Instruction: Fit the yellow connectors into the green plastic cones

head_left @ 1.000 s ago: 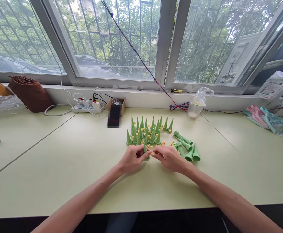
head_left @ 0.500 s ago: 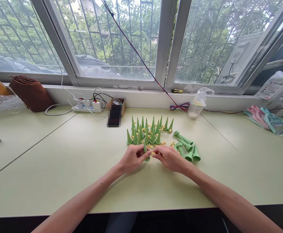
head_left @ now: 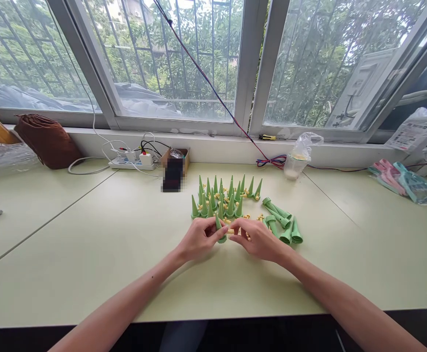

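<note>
My left hand [head_left: 202, 238] grips a green plastic watering spike [head_left: 219, 226], wide end down and point up, just above or on the table; I cannot tell which. Close to its right side is my right hand [head_left: 255, 238], thumb and forefinger pinched around a small yellow valve [head_left: 230, 231] that is partly hidden by the fingers. Beyond both hands stand several upright green spikes [head_left: 230, 205] in rows, many with yellow valves at their bases. Loose yellow valves [head_left: 246, 216] lie beside the right hand. More green spikes [head_left: 286, 222] lie or stand in a heap to the right.
A pale green table [head_left: 118, 234] runs along the window. At its back are a power strip [head_left: 133, 164], a small cardboard box [head_left: 182, 159], a bundled cable [head_left: 272, 161] and a plastic cup with a bag [head_left: 296, 164]. Bagged pink and teal items [head_left: 404, 181] lie at the right.
The spike in my left hand has tilted slightly, its tip shifting a little left. My right fingers have lifted and parted slightly beside it. The other things have not moved.
</note>
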`<state>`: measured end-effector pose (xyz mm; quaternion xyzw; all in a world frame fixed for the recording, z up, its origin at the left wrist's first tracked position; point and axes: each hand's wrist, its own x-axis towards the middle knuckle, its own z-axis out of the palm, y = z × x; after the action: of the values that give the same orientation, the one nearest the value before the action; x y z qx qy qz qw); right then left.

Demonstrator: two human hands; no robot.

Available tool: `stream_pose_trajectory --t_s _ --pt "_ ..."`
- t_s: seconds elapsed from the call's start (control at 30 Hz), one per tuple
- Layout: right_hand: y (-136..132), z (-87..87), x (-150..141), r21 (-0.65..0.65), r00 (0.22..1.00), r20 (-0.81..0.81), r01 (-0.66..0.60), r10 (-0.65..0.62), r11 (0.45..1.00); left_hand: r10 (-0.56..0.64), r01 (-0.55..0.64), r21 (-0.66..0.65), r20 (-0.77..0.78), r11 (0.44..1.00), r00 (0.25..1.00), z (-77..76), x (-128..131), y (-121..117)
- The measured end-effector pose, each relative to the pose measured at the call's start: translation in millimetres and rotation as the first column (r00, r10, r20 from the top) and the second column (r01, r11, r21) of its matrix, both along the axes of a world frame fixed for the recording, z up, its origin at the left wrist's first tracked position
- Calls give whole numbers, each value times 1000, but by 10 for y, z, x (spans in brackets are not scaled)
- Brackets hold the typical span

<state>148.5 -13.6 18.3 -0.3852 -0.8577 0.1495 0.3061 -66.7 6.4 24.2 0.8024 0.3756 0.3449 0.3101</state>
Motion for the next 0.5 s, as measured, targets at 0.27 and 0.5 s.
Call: stream_pose_trajectory --t_s 0.27,0.5 --pt "11 6 0 33 999 -48 -7 9 999 -19 19 -22 -4 1000 1000 22 -8 -14" --pt "23 -21 6 54 999 -37 -9 11 998 -93 93 -6 -31 996 995 95 -5 -38"
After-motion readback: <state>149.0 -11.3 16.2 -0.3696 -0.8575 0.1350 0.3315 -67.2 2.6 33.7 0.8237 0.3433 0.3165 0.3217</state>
